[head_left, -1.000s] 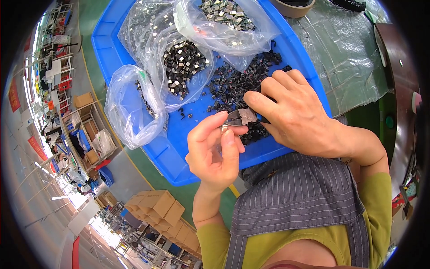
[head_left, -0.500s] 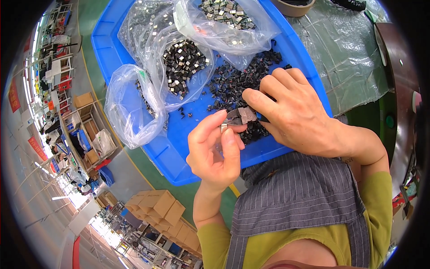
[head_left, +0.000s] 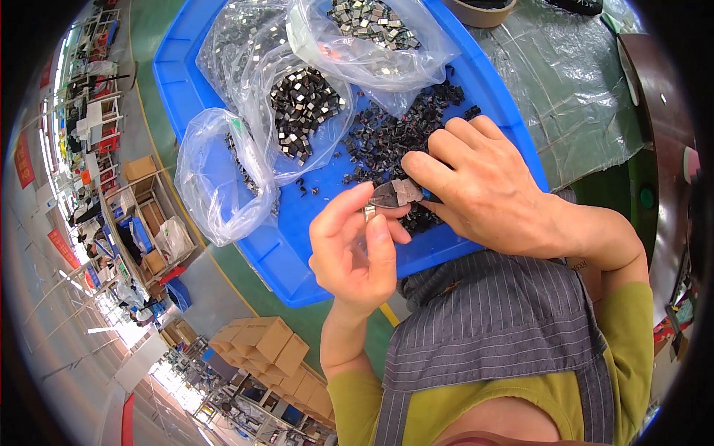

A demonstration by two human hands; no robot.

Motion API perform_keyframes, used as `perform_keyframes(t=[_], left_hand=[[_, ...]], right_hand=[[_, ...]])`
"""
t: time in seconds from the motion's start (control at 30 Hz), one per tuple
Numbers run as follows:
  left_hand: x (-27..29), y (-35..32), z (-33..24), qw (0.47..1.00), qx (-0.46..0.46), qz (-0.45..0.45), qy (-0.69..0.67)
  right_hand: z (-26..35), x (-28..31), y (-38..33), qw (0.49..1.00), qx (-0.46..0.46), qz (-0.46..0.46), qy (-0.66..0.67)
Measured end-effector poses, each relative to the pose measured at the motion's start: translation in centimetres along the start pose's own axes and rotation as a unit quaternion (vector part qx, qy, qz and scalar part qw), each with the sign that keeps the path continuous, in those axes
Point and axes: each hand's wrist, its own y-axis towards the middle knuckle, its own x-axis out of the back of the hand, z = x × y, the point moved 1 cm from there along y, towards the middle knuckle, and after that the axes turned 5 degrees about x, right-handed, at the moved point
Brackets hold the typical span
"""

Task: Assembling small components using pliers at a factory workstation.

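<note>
My left hand [head_left: 355,256] pinches a small silver metal part [head_left: 370,212] between thumb and fingertips. Wrapped in my right hand [head_left: 487,189] is a pair of cutting pliers [head_left: 401,194], its handles mostly hidden by the fingers. The jaws of the pliers point left and lie right beside the silver part; whether they touch it I cannot tell. Both hands are above the near part of a blue plastic tray [head_left: 294,279]. Beyond them a heap of small black pieces [head_left: 387,141] lies loose on the tray floor.
Inside the tray, a clear plastic bag [head_left: 305,111] holds black and silver parts, and another bag [head_left: 375,26] holds more silver ones. A crumpled clear bag [head_left: 216,186] hangs over the left rim. A roll of tape [head_left: 483,11] sits on green sheeting [head_left: 565,104]. Cardboard boxes [head_left: 260,346] stand lower left.
The pliers' jaws have tilted and shifted slightly left, showing more of their dark face. My right hand has turned a little with them; my left hand stays nearly in place.
</note>
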Motion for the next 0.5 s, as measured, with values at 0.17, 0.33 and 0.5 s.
perform_keyframes(t=[0.17, 0.33, 0.5], left_hand=[[0.56, 0.12, -0.22, 0.991, 0.065, 0.025, -0.115], [0.79, 0.10, -0.40, 0.988, 0.090, 0.017, -0.125], [0.90, 0.17, -0.54, 0.988, 0.087, 0.025, -0.122]], right_hand=[[-0.04, -0.10, 0.03, 1.000, 0.001, -0.007, -0.005], [-0.08, -0.08, 0.16, 1.000, 0.002, -0.016, -0.019], [-0.12, -0.05, 0.18, 0.999, 0.003, -0.018, -0.026]])
